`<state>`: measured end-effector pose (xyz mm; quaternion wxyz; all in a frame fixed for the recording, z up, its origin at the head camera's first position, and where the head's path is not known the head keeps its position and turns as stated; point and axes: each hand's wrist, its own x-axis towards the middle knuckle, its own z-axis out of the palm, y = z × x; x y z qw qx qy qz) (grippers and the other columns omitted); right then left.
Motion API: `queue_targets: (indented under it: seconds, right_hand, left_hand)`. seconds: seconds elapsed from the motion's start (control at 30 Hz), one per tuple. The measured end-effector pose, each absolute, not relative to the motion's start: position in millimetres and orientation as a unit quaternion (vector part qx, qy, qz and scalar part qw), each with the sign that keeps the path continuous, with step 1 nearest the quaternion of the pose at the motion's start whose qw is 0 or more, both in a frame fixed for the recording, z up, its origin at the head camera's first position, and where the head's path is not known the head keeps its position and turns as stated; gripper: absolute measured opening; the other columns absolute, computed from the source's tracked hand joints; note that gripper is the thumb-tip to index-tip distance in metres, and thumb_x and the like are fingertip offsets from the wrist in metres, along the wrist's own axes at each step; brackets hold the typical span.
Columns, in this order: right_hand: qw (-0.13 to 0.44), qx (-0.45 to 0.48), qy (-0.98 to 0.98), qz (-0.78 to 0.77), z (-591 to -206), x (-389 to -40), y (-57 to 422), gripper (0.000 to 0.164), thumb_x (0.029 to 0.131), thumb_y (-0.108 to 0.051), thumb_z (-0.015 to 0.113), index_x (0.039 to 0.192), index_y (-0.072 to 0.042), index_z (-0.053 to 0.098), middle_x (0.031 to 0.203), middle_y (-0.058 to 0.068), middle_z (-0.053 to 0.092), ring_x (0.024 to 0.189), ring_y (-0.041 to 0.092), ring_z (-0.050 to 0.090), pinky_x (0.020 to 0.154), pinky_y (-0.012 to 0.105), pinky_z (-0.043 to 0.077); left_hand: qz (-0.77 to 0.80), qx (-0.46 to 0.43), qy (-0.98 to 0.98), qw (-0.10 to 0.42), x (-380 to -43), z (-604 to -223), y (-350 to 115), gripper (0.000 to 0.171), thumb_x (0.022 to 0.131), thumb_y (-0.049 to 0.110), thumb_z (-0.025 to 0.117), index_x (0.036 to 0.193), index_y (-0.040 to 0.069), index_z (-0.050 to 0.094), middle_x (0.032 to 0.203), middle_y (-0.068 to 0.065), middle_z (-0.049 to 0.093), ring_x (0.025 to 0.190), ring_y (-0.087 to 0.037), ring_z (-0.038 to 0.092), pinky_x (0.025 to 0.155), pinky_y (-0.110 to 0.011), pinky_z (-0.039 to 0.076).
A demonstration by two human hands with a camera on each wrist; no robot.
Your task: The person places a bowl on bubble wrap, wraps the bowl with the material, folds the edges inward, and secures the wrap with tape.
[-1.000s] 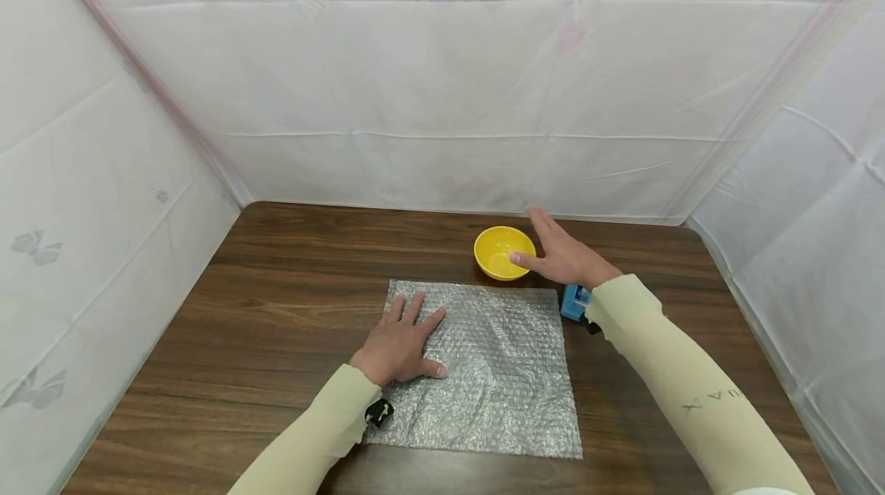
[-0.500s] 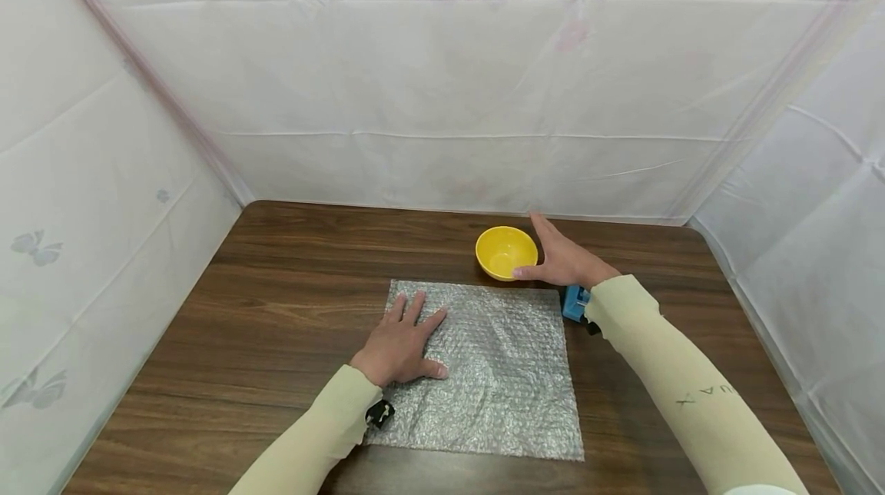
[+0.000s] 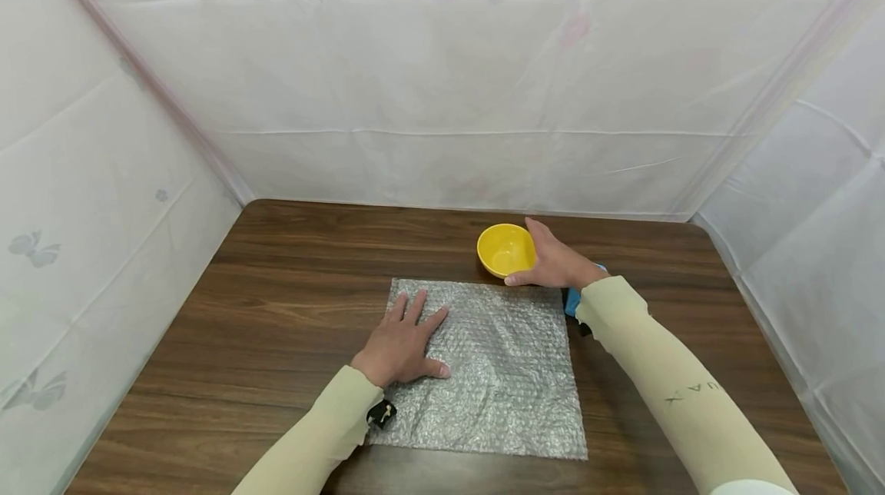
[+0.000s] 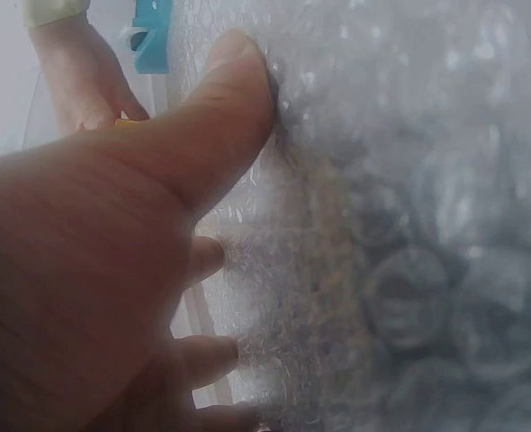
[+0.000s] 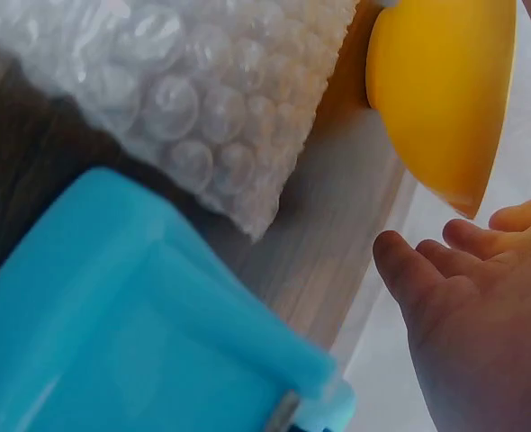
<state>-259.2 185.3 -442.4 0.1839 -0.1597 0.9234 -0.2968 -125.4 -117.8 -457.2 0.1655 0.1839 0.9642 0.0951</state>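
A square sheet of bubble wrap (image 3: pixel 498 380) lies flat on the brown wooden table. My left hand (image 3: pixel 399 345) rests on its left part, fingers spread and thumb out. Just beyond the sheet's far edge stands a yellow bowl (image 3: pixel 501 249), upright, with nothing seen inside. My right hand (image 3: pixel 555 260) is at the bowl's right side, thumb and fingers parted around it. In the right wrist view, the fingers (image 5: pixel 418 274) are close to the bowl (image 5: pixel 441 99), with a small gap visible.
A blue plastic object (image 5: pixel 148 333), apparently a tape dispenser, sits right of the bubble wrap, partly hidden by my right wrist in the head view. White sheeting (image 3: pixel 442 95) encloses the table (image 3: pixel 263 310) at the back and sides.
My right hand has lowered beside the bowl, its thumb moving from over the bowl to its near right side. My left hand has stayed on the bubble wrap.
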Motion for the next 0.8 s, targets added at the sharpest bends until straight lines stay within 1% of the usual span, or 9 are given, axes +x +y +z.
queue_targets:
  seconds: [0.2, 0.43, 0.57, 0.67, 0.8]
  right_hand:
    - [0.185, -0.16, 0.924, -0.295, -443.9, -258.4, 179.8, 0.131, 0.084, -0.05, 0.084, 0.165, 0.0, -0.006, 0.173, 0.026, 0.001, 0.155, 0.045, 0.027, 0.123, 0.063, 0.032]
    - [0.185, -0.155, 0.931, -0.273, -446.1, -259.6, 176.9, 0.135, 0.08, -0.057, 0.085, 0.166, 0.0, -0.003, 0.173, 0.026, 0.003, 0.156, 0.045, 0.026, 0.123, 0.063, 0.033]
    - [0.182, -0.155, 0.933, -0.269, -447.5, -258.9, 175.0, 0.134, 0.08, -0.056, 0.085, 0.166, 0.0, -0.001, 0.172, 0.026, 0.006, 0.154, 0.045, 0.029, 0.122, 0.062, 0.034]
    - [0.176, -0.158, 0.933, -0.273, -449.0, -258.7, 174.1, 0.132, 0.08, -0.056, 0.086, 0.165, 0.0, 0.003, 0.17, 0.026, 0.012, 0.148, 0.043, 0.037, 0.119, 0.061, 0.039]
    - [0.167, -0.16, 0.93, -0.286, -449.9, -258.4, 172.1, 0.126, 0.078, -0.055, 0.087, 0.163, -0.002, 0.011, 0.161, 0.024, 0.027, 0.13, 0.036, 0.049, 0.108, 0.054, 0.048]
  left_hand:
    - [0.087, 0.186, 0.965, 0.164, -124.7, -456.4, -117.8, 0.095, 0.084, 0.061, 0.078, 0.162, 0.021, 0.04, 0.172, -0.022, 0.024, 0.158, -0.053, 0.02, 0.124, -0.063, 0.032]
    - [0.088, 0.185, 0.965, 0.165, -122.6, -456.0, -117.7, 0.096, 0.083, 0.062, 0.078, 0.161, 0.021, 0.041, 0.172, -0.022, 0.024, 0.158, -0.052, 0.02, 0.124, -0.062, 0.032]
    - [0.091, 0.183, 0.965, 0.168, -121.1, -457.5, -118.5, 0.096, 0.083, 0.062, 0.078, 0.161, 0.021, 0.041, 0.172, -0.022, 0.023, 0.158, -0.053, 0.019, 0.124, -0.063, 0.031]
    - [0.092, 0.183, 0.964, 0.166, -119.8, -458.4, -119.3, 0.096, 0.083, 0.063, 0.078, 0.161, 0.021, 0.041, 0.172, -0.022, 0.022, 0.158, -0.053, 0.019, 0.124, -0.063, 0.031]
    - [0.093, 0.184, 0.965, 0.161, -118.3, -457.8, -119.9, 0.096, 0.083, 0.062, 0.078, 0.162, 0.021, 0.04, 0.172, -0.022, 0.022, 0.158, -0.053, 0.019, 0.124, -0.063, 0.031]
